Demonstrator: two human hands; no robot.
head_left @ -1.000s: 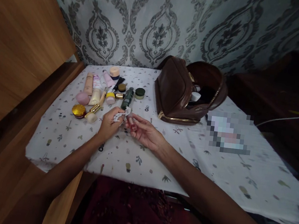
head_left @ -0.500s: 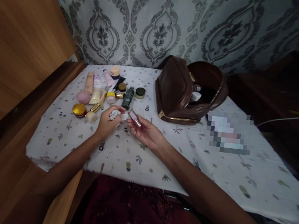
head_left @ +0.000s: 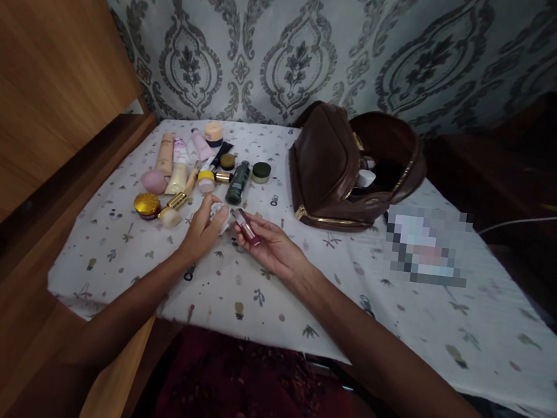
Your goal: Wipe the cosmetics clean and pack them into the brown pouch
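Note:
My left hand (head_left: 201,230) is closed on a crumpled white tissue (head_left: 220,217), partly hidden by the fingers. In my right hand (head_left: 274,249) is a small lip gloss tube (head_left: 247,227) with a silvery cap and a dark red body. It lies tilted across the fingers, its cap end close against the tissue. Just beyond both hands a dark green bottle (head_left: 238,183) lies on the patterned cloth. A gold and cream-coloured brush (head_left: 171,213) and a gold-lidded jar (head_left: 147,205) are left of my left hand.
Several tubes and jars, among them a peach tube (head_left: 166,154) and a pink sponge (head_left: 153,181), are grouped at the left. A green-lidded jar (head_left: 261,172) stands near an open brown bag (head_left: 323,167). A blurred-out flat item (head_left: 428,246) lies at the right.
My left hand has shifted slightly right, bringing the tissue up to the lip gloss cap. The lip gloss has moved a little left and lower in my right hand.

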